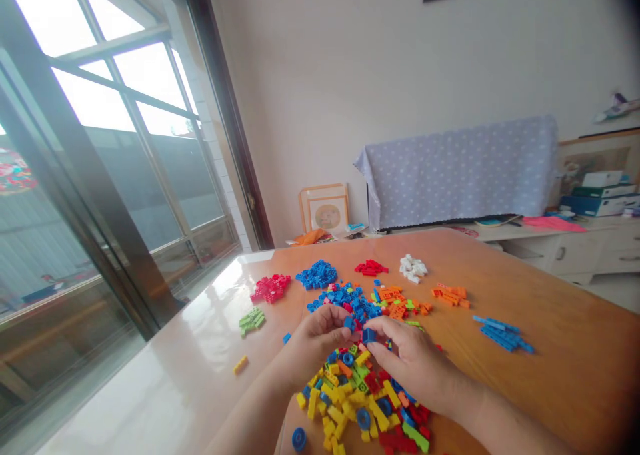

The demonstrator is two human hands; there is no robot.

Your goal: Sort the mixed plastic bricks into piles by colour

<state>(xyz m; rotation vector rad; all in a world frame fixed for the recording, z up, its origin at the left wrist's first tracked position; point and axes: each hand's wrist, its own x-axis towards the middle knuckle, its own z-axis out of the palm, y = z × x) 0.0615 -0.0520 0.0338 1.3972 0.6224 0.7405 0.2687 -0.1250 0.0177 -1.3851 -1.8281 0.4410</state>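
Blue on both sides, colours all around

The left hand [320,331] pinches a small blue brick [349,323] between thumb and fingers, and the right hand [413,356] grips a darker blue brick [369,335] in the same way. The two bricks are near each other, above the middle of the table [575,375].

Just below the hands spreads a mixed pile [345,396], mostly yellow towards the near side, with red, green, orange and blue among it; beyond the fingertips lies a loose blue heap [357,301].

Sorted groups ring the work: pink bricks [270,288], light green bricks [253,320] and a blue cluster [317,275] to the left and behind, then red pieces [371,267], white pieces [413,268], orange bricks [451,295] and long blue strips [504,333] rightward. One yellow brick [241,365] (a loner) lies well apart on the left.
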